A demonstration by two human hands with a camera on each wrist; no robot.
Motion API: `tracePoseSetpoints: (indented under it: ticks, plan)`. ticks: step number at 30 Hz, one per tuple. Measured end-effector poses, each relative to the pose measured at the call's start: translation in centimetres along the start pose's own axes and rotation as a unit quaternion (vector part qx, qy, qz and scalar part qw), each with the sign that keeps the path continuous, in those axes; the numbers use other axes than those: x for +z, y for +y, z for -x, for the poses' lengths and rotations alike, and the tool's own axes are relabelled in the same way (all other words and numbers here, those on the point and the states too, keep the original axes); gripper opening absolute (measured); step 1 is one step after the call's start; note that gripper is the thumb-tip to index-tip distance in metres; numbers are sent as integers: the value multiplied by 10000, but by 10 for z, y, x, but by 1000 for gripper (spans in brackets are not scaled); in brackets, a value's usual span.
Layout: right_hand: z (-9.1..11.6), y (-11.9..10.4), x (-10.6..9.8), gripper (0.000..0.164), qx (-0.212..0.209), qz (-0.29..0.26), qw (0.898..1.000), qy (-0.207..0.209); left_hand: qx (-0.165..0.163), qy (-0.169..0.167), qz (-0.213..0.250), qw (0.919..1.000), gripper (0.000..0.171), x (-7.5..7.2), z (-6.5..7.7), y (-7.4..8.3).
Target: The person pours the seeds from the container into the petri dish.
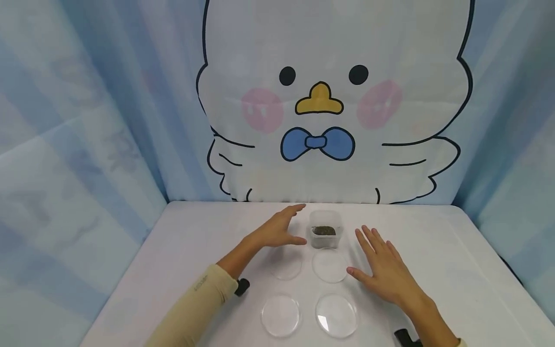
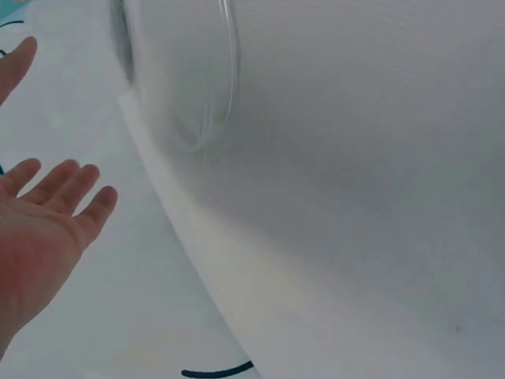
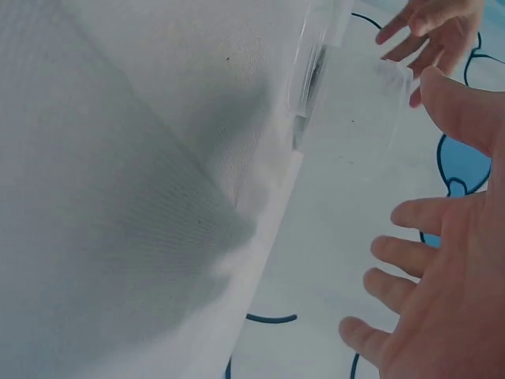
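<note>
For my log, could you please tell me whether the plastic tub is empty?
Not empty: dark material shows inside the tub; how full, I cannot tell.

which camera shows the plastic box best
The head view: the box stands whole there, its dark contents visible. The right wrist view shows a pale, see-through side of it; in the left wrist view I cannot pick it out for certain.

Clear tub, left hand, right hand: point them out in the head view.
Clear tub point(image 1: 324, 242), head view, front wall.
Left hand point(image 1: 276, 231), head view, its middle.
Right hand point(image 1: 387, 275), head view, its back.
</note>
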State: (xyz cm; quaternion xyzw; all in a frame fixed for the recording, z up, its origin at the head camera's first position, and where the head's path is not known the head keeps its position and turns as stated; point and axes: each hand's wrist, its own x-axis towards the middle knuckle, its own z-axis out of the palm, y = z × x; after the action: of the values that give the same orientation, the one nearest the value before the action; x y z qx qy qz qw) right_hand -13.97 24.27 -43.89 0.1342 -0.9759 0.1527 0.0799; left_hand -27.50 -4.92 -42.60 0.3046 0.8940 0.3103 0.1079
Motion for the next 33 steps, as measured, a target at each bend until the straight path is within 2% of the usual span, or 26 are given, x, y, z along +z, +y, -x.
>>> tracePoseSetpoints:
  ticks: [7, 13, 19, 23, 27, 33]
  plan:
    - [-2, -2, 12, 94, -201, -43, 9998, -62, -115, -101, 546, 9984, 114, 20, -17, -2]
    - [-1, -12, 13, 91, -333, -250, 9991, -48, -231, -58, 483, 9985, 115, 27, -25, -1]
    - [-2, -21, 14, 88, -518, -501, 9974, 4, -190, 25, 318, 9993, 102, 29, -33, -5]
    - [-2, -27, 14, 86, -700, -679, 9952, 54, -134, 78, 454, 9989, 98, 22, -29, -7]
    - [-1, -35, 17, 78, -778, -689, 9946, 58, 89, 212, 713, 9972, 97, 9, -20, -9]
    - [2, -52, 22, 66, -833, -937, 9920, -146, 97, 558, 1018, 9932, 98, -9, 7, -15]
